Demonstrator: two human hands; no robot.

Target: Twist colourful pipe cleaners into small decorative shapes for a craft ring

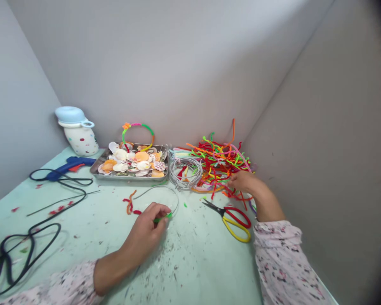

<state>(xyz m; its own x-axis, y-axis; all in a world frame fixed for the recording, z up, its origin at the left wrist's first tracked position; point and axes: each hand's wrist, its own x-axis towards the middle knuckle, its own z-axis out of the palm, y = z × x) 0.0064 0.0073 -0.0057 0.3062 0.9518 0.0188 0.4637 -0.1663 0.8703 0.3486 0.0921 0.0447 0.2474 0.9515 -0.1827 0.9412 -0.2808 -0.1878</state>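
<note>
My left hand point(148, 226) rests low over the middle of the table, thumb and fingers closed on a grey wire hoop point(178, 197) where a green pipe cleaner point(169, 216) is wrapped on it. Into the near edge of a tangled pile of coloured pipe cleaners point(220, 159) reaches my right hand point(244, 181). Its fingers are bent together, and what they grip among the strands is hidden. Scissors point(230, 216) with one red and one yellow handle lie just in front of that pile. Short orange and red pipe cleaner pieces point(130, 204) lie beyond my left hand.
A metal tray point(130, 177) of shells stands at the back, with a coloured pipe cleaner hoop point(153, 133) upright in it. Beside it lies a wire coil point(186, 173). At left are a blue glue gun point(66, 168), its black cord point(34, 226) and a bottle point(81, 137). Walls rise behind and right.
</note>
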